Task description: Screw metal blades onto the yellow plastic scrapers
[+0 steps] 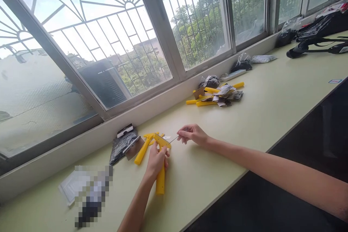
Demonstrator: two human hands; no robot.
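My left hand (155,160) is wrapped round the neck of a yellow T-shaped tool that looks like a scraper (160,184). Its handle points down toward me, and its wide head sits above my fingers. From the right, my right hand (196,135) pinches a thin metal rod, like a hex key (174,139), its tip at the right end of the scraper's head. Whether the tip sits in a screw is too small to tell. Just left of my left hand lies another yellow scraper (140,151), with small yellow and white pieces behind it.
A black plastic bag (121,146) and a dark flat plate (136,149) lie at left. Farther back is a pile of yellow handles (207,103) and thin plates (230,96). Clear packets (74,183) lie front left. Windows (130,43) border the pale green table (261,116).
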